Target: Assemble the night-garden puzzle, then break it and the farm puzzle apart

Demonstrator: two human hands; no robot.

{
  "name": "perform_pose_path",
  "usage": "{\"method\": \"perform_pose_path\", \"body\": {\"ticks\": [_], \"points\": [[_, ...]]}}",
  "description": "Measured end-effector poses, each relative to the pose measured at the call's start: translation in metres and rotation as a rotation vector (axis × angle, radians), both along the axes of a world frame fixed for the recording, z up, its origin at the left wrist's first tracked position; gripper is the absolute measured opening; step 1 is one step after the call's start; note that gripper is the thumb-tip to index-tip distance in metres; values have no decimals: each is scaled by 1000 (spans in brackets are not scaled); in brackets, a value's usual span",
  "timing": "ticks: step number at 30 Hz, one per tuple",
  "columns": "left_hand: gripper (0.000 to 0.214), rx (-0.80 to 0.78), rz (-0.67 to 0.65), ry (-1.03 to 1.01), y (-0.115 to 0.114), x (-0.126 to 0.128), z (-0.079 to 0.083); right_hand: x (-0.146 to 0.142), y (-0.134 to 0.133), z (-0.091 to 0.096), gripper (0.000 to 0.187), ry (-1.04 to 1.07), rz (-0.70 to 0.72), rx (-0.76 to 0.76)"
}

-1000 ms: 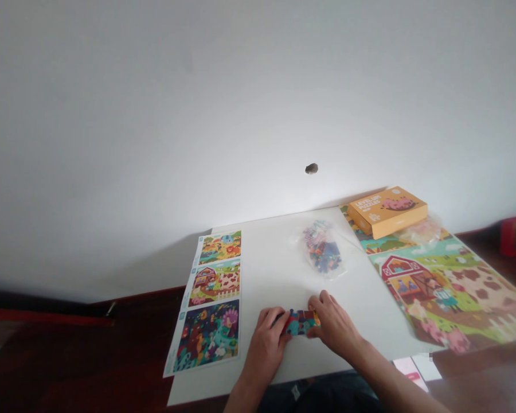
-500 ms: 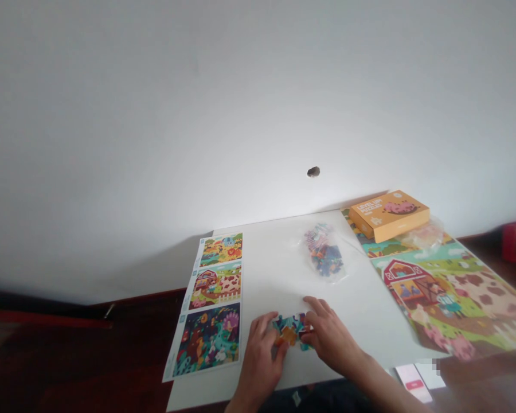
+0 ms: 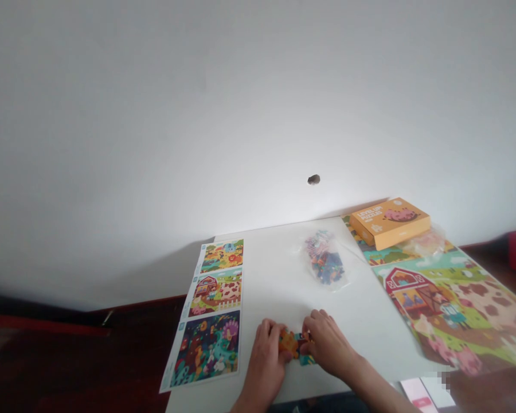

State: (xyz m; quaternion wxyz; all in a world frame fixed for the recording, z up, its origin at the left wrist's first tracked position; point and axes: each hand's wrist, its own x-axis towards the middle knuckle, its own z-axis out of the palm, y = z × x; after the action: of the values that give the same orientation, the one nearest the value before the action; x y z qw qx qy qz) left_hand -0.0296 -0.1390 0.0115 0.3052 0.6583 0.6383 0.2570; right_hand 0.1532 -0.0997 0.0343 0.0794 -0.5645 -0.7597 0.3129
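Near the front of the white table, my left hand (image 3: 263,358) is closed in a pinch on an orange jigsaw puzzle piece (image 3: 288,343). My right hand (image 3: 329,344) pinches a darker puzzle piece (image 3: 304,345) close beside it, partly covered by the fingers. Below that hand a teal and yellow piece (image 3: 308,360) shows on the table. Whether the two held pieces interlock, I cannot tell. Beyond the hands lies a clear plastic bag of puzzle pieces (image 3: 327,258).
A sheet with three printed pictures (image 3: 212,321) lies along the left edge. On the right are a farm-scene puzzle (image 3: 456,304), an orange puzzle box (image 3: 391,221) and a crumpled clear bag (image 3: 427,241). White-and-pink cards (image 3: 417,393) sit at the front right. A wall (image 3: 258,143) stands behind.
My left fingers have curled in closer around the orange piece, and the teal patch beside it no longer shows. My right hand keeps its pinch. The whole view has shifted slightly, with things lower.
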Motion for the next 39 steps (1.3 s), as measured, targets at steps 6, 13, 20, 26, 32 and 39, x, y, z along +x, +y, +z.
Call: {"method": "perform_pose_path", "body": {"ticks": [6,13,20,26,32,39], "points": [[11,-193,-3,-359,1,-3,16,22,8,12,14,366,-57,-267],[45,-282,241,-761,4,2,8,25,5,6,20,717,-175,-380],[42,-324,352,-1082,4,3,14,27,3,5,42,1026,-233,-598],[43,-435,444,-1322,4,14,14,20,-3,-2,39,1246,-269,-721],[44,-508,527,-1451,4,20,13,19,-7,-9,37,1377,-317,-817],[41,-366,514,-1209,3,20,10,22,-3,-4,35,1309,-284,-690]]}}
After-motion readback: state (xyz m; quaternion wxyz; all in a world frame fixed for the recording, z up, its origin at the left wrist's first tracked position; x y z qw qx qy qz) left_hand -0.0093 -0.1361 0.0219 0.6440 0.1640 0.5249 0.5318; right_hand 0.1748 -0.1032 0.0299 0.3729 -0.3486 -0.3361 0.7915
